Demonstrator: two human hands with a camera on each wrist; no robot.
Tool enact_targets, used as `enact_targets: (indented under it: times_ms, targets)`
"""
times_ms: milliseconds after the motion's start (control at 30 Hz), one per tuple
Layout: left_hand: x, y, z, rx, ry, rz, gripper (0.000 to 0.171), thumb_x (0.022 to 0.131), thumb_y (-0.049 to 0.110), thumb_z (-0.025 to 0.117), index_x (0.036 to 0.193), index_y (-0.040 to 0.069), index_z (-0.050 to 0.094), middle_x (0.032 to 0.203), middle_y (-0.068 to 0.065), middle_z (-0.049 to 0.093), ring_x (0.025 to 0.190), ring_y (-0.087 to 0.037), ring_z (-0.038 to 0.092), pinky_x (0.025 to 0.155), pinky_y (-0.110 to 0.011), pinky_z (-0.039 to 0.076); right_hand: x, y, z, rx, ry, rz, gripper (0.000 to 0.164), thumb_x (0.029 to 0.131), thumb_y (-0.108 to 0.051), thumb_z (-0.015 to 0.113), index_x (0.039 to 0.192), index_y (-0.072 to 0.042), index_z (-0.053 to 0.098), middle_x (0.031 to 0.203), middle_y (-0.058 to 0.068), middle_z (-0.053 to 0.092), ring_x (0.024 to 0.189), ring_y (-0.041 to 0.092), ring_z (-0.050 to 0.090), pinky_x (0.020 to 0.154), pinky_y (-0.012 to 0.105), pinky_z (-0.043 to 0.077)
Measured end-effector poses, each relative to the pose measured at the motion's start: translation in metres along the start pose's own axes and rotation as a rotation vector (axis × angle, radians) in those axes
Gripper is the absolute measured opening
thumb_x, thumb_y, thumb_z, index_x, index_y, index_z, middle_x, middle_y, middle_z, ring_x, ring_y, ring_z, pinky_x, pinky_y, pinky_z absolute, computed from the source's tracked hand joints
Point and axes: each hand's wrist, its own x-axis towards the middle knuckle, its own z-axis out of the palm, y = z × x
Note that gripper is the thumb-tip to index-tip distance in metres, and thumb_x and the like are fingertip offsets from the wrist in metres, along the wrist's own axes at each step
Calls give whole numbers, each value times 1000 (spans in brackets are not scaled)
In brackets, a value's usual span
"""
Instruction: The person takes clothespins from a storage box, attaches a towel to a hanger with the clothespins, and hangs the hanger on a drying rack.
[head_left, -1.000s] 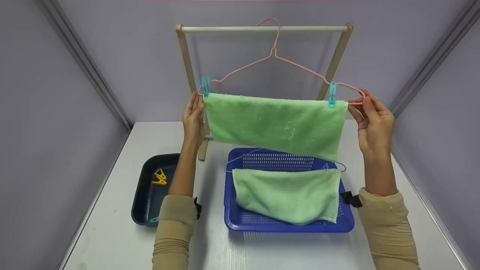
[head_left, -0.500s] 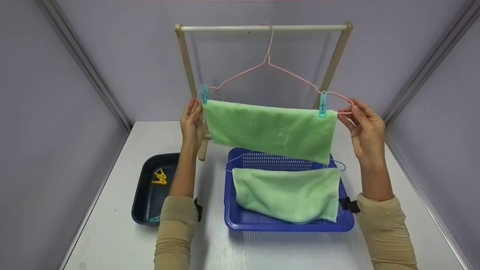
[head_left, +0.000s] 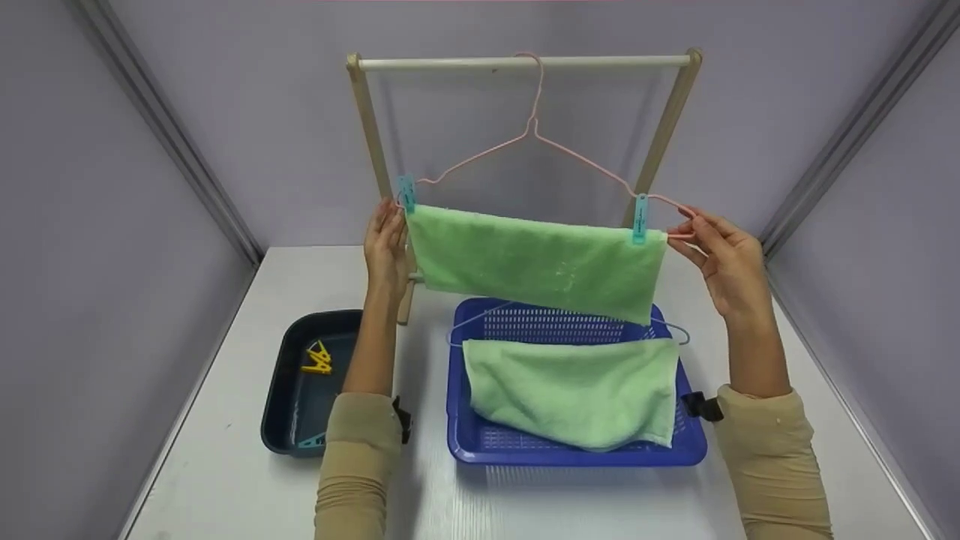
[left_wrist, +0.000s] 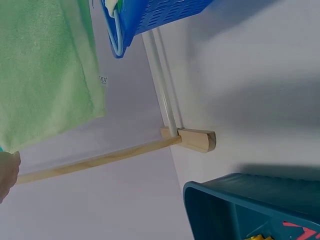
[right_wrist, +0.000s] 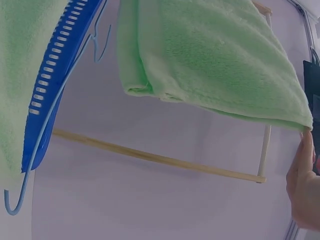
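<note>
A pink wire hanger (head_left: 480, 154) carries a folded green towel (head_left: 532, 259), fastened by a teal clothespin at the left (head_left: 406, 193) and another clothespin at the right (head_left: 640, 217). My left hand (head_left: 385, 244) holds the hanger's left end, its fingers pointing up and partly hidden. With thumb and fingers, my right hand (head_left: 724, 259) pinches the hanger's right end, which sits lower than the left. The hook is level with the white rod of the wooden drying rack (head_left: 442, 64) and appears to pass over it. In the left wrist view, only fingertips (left_wrist: 7, 172) show beside the towel.
Below the towel stands a blue basket (head_left: 577, 455) with a second green towel (head_left: 577, 386) on a light blue hanger (head_left: 679, 330). A dark teal tub (head_left: 271, 390) at left holds yellow clothespins (head_left: 318, 358) and a teal one (head_left: 311, 440). Walls flank the table.
The hanger and towel have moved down and left, the right end dropping more. My right hand has moved left and down with it; the hook top has come down to the rod.
</note>
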Motion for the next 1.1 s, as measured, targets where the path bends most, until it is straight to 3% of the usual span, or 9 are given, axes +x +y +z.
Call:
enact_targets:
  times_ms: [233, 500, 667, 867, 1100]
  targets:
    - [2, 1, -1, -63, 0, 8, 48, 96, -1, 40, 140, -4, 23, 144, -22, 23, 130, -26, 30, 105, -29, 25, -1, 3, 1, -1, -15, 19, 22, 89, 6, 54, 108, 13, 60, 90, 18, 62, 83, 25, 64, 79, 34, 49]
    - [2, 0, -3, -58, -4, 43, 46, 96, -2, 40, 139, -5, 25, 142, -23, 27, 130, -28, 29, 105, -31, 24, -7, 4, 7, 13, 23, -13, 21, 88, 7, 55, 107, 14, 61, 93, 19, 62, 80, 27, 65, 76, 34, 50]
    - [2, 2, -6, -35, 15, 39, 45, 96, -1, 40, 139, -6, 26, 141, -19, 32, 128, -23, 34, 105, -29, 24, -11, 7, 12, 54, 51, -23, 19, 87, 10, 54, 104, 14, 62, 88, 20, 63, 78, 28, 65, 73, 34, 51]
    - [-11, 5, -6, 98, 42, 15, 46, 98, 4, 39, 141, -3, 25, 144, -17, 29, 129, -20, 33, 104, -25, 25, -16, 16, 17, 100, 88, -26, 21, 87, 10, 54, 106, 15, 60, 86, 21, 62, 79, 30, 65, 73, 35, 51]
    - [-46, 13, 8, 404, 10, -44, 42, 97, 5, 42, 138, -3, 33, 140, -16, 35, 127, -20, 35, 102, -25, 29, -22, 30, 23, 67, 149, -33, 25, 88, 5, 55, 111, 15, 58, 85, 21, 62, 81, 29, 65, 76, 36, 50]
